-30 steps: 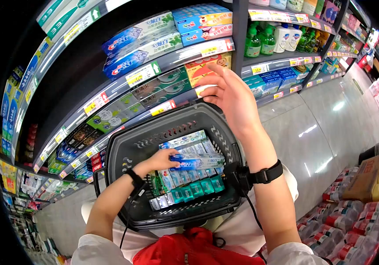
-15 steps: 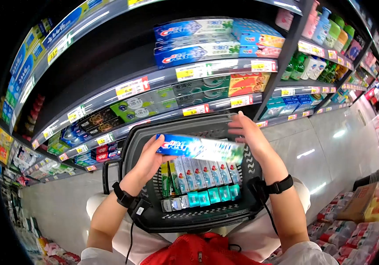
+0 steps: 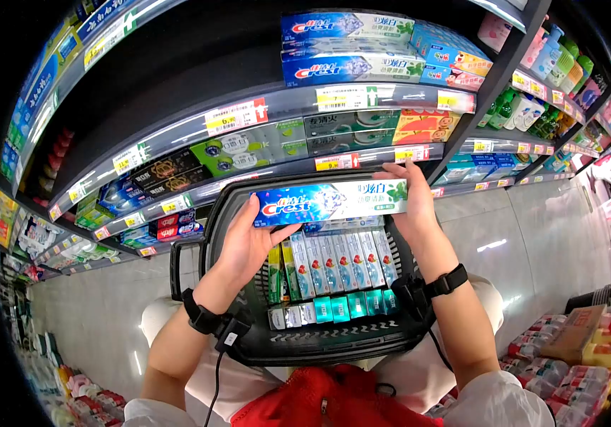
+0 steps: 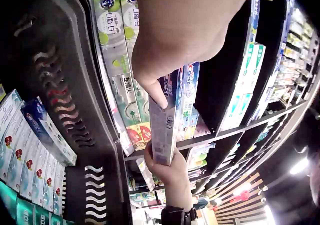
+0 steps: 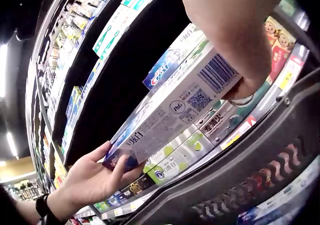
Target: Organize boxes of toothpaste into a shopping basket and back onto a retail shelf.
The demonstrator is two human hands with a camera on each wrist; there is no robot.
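Note:
A long blue and white Crest box (image 3: 330,202) is held level above the basket's far side in the head view. My left hand (image 3: 241,238) grips its left end, thumb at the front. At the other end my right hand (image 3: 416,210) holds the box, its fingers partly hidden behind it. The right wrist view shows a barcoded side of the box (image 5: 175,105) between the left hand (image 5: 92,177) and right hand (image 5: 240,50). Below, the black basket (image 3: 334,351) contains rows of toothpaste boxes (image 3: 341,263), with small teal box ends (image 3: 339,309) along the near side.
Shelves of toothpaste curve around the front, with stacked Crest boxes (image 3: 348,67) on one level and green boxes (image 3: 238,151) lower down. Green pump bottles (image 3: 505,107) stand at the right. Wrapped goods (image 3: 554,377) and a cardboard carton (image 3: 574,333) are on the floor at the right.
The Crest box has come up out of the basket and now lies level, its front towards the head camera. My right hand has come down from near the shelf and taken hold of its right end.

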